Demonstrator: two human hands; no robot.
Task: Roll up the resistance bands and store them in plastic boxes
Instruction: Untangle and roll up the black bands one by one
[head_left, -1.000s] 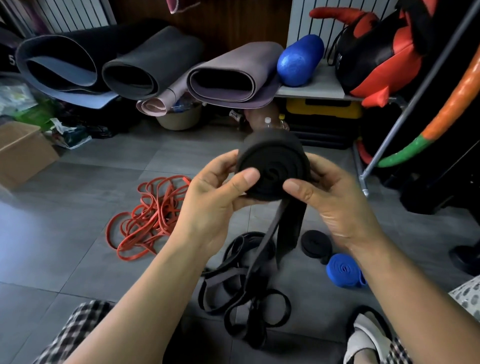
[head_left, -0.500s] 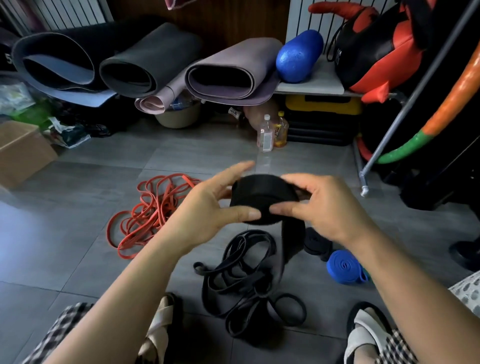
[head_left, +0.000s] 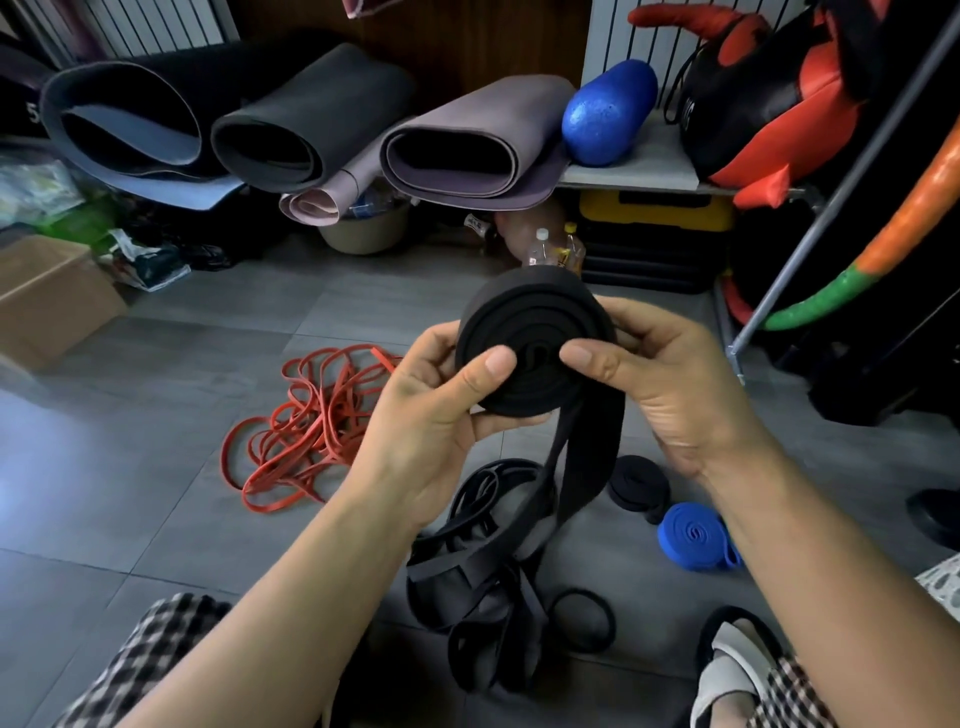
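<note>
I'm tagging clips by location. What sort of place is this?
Probably a gym storeroom or home workout corner: rolled exercise mats along the back, a blue foam roller on a shelf, and red resistance bands heaped on the tiled floor.

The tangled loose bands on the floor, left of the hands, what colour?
The tangled rubber bands are orange-red; head view shows it.

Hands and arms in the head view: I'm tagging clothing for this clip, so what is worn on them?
Nothing shows on either. The left hand and right hand are bare: no gloves, rings or watch, and short thumbnails. The left forearm and right forearm are bare to the picture's edge, so no sleeve is in view.
</note>
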